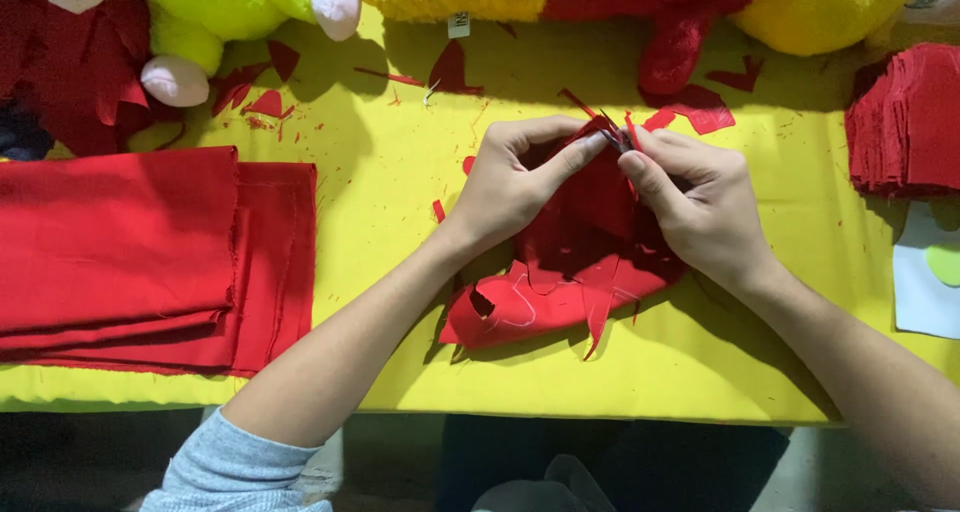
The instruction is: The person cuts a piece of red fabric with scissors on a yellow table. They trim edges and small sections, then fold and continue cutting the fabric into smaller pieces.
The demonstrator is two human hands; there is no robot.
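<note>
A small bundle of cut red fabric pieces [590, 242] is being held just above the middle of the yellow-covered worktop [400, 172], and its upper tips are being pinched from both sides: the left hand [515, 177] is being closed on the top of the bundle with thumb and forefinger, and the right hand [700, 207] is being closed on the same tips from the other side, so that both hands are grasping the cloth and neither is released. By judgement, the pieces are being gathered or aligned at their points, and the next move is being seen as calling for a steady pinch so that the layers are not being let slip apart. The lower part of the bundle is being rested on the worktop near its front edge. At the left edge a folded stack of red cloth [150, 257] is being kept, and at the right edge a pile of cut red pieces [905, 122]. Along the back edge plush toys [230, 12] in yellow and red are lying, with red scraps [700, 107] scattered beside them. A small white tag [458, 25] is hanging from one toy, and a white card with a pale green shape [925, 282] is lying at the right edge.
</note>
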